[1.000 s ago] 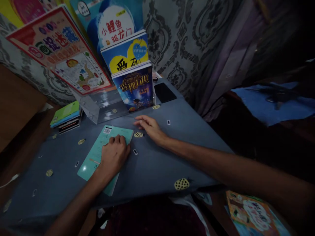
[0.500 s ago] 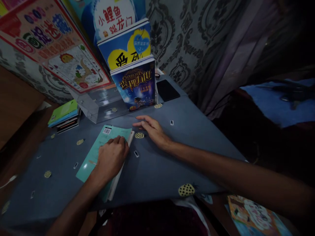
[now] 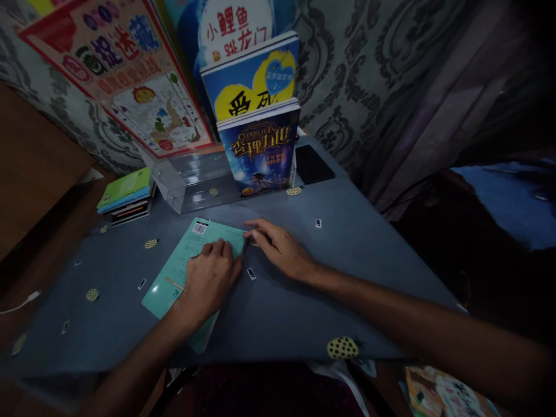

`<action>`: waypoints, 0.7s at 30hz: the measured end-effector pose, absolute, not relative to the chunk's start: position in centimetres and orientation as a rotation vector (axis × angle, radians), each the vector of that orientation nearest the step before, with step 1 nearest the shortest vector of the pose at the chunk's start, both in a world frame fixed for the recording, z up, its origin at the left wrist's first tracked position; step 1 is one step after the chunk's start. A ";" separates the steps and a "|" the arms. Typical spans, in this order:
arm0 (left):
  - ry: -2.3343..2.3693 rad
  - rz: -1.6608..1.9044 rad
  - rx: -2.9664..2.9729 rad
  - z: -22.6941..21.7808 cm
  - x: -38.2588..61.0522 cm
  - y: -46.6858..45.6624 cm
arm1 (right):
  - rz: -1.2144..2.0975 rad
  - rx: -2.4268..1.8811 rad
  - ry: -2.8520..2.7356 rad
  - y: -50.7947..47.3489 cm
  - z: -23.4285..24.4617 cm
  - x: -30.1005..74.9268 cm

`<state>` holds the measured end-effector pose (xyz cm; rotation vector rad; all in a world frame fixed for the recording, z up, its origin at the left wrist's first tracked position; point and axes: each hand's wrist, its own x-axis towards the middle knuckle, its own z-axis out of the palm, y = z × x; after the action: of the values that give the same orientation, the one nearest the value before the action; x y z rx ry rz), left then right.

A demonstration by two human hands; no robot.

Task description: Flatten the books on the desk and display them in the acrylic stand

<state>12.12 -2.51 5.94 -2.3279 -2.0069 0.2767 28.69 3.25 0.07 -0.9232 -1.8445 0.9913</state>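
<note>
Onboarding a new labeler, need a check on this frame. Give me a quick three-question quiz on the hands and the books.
1. True or false: the left hand lies flat on the teal book.
2. The black phone lies: A) right of the clear stand; B) on the teal book; C) inside the clear stand.
3. Where do the fingertips of the right hand rest?
Key: 1 true; 2 A; 3 at the teal book's far right corner.

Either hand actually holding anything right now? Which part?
Nothing is gripped or lifted. The left hand lies flat on the teal booklet, pressing near its right edge. The right hand touches the booklet's far right corner with its fingertips.
</note>
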 end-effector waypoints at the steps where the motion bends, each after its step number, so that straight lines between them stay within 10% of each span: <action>1: -1.969 0.228 -2.352 5.9 11.6 -2.6 | 0.957 -0.926 -1.905 3.0 0.1 28.7; 21: -1.994 -0.213 -2.638 1.5 0.4 -1.7 | 0.630 -0.828 -2.378 6.9 -2.5 24.6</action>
<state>0.38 -1.71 1.55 -2.6377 -1.9943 -0.2134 24.61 6.86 -2.54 -0.8282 -2.3785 0.6299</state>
